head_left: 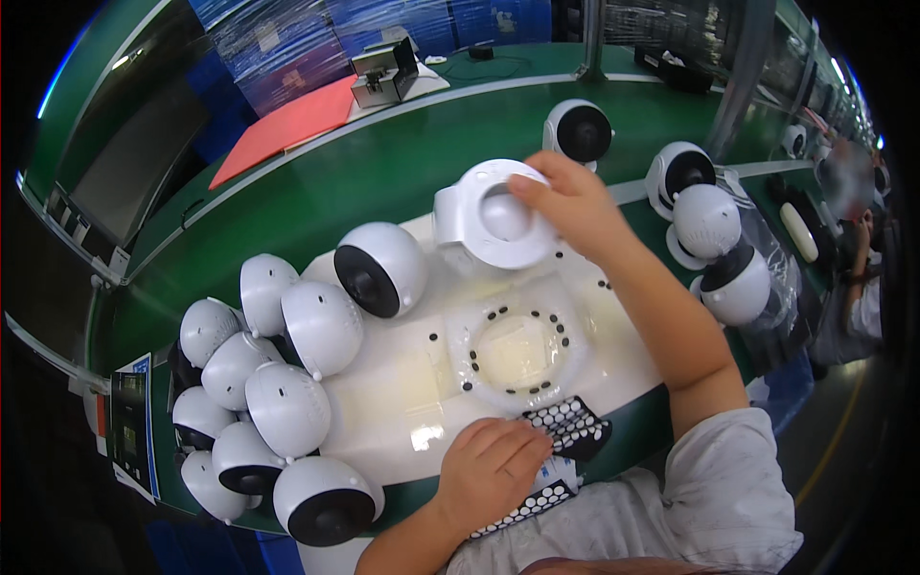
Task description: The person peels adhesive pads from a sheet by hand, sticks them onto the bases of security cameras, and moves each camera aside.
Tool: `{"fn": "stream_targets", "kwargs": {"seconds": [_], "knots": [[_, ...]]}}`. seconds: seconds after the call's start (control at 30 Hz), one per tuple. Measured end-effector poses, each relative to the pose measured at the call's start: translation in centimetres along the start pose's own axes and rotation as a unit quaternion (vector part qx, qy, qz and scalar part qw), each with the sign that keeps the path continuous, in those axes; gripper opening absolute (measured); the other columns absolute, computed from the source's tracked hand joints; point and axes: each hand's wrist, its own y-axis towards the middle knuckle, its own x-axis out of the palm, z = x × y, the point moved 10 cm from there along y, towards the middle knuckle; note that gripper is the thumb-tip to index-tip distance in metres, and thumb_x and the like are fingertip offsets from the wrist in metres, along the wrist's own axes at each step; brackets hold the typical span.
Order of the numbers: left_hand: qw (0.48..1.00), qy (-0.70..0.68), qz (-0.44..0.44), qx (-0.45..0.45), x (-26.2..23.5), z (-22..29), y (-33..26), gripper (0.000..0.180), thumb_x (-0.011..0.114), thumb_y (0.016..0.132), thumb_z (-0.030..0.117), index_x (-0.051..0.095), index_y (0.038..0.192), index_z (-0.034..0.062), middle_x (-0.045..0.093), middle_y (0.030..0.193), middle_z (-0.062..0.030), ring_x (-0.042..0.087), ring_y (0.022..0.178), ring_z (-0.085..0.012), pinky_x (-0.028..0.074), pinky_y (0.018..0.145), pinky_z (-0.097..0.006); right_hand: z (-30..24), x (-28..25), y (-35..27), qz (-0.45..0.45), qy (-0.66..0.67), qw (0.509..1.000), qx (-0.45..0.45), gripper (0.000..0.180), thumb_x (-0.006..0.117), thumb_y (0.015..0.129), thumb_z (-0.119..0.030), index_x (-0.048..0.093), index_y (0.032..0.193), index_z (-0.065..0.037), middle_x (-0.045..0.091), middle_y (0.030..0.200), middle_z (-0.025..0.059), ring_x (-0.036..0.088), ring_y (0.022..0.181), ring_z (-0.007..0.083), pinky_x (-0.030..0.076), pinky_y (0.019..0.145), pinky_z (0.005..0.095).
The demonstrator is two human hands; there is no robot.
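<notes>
In my right hand [573,203] is a white round camera stand [494,240] with a ring-shaped base, raised above the table; thumb and fingers grip its upper right rim. My left hand [494,470] lies near the table's front edge, its bent fingers closed on a black sheet with white round dots [575,429]. Whatever is under those fingers is hidden. Between the hands, a clear ring-shaped fixture [460,359] rests on the white mat, with several small black pads around its ring.
Several white ball-shaped cameras [323,329] crowd the left side. More cameras [707,220] stand at the right, near clear plastic bags [781,278]. Behind are a red sheet [287,129] and a metal box [383,81] on the green table. Another person [856,254] sits at far right.
</notes>
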Motion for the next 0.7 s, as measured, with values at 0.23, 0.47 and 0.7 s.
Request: {"fn": "stream_targets", "kwargs": {"seconds": [0.23,0.47,0.7], "knots": [[0.999,-0.029,-0.005,0.017,0.6,0.0,0.3,0.02,0.069,0.062,0.005,0.062,0.081,0.0069,0.06,0.077,-0.0052,0.058,0.069,-0.0215,0.046,0.06,-0.032,4.2,1.3,-9.2,-0.089,0.073,0.99,0.084,0.029,0.06,0.082,-0.026,0.054,0.097,-0.002,0.058,0.077,0.0025,0.052,0.061,0.0073,0.042,0.053,0.022],[0.998,-0.04,-0.018,0.04,1.2,0.5,0.5,0.02,0.067,0.065,0.006,0.063,0.084,0.0062,0.06,0.077,-0.0054,0.057,0.066,-0.0216,0.046,0.06,-0.031,-9.8,-2.1,-9.2,-0.043,0.155,0.972,-0.169,0.048,0.042,0.087,-0.044,0.05,0.106,0.0,0.053,0.105,0.0128,0.053,0.09,0.0216,0.043,0.077,0.0307],[0.999,-0.004,0.035,0.038,0.0,0.2,0.2,0.018,0.066,0.066,0.008,0.062,0.083,0.0073,0.058,0.073,-0.0037,0.057,0.066,-0.0209,0.046,0.059,-0.032,-13.9,-1.5,-11.9,-0.075,0.401,0.892,-0.196,0.054,0.047,0.084,-0.047,0.046,0.111,-0.001,0.054,0.105,0.014,0.055,0.093,0.0267,0.045,0.078,0.0335]]}}
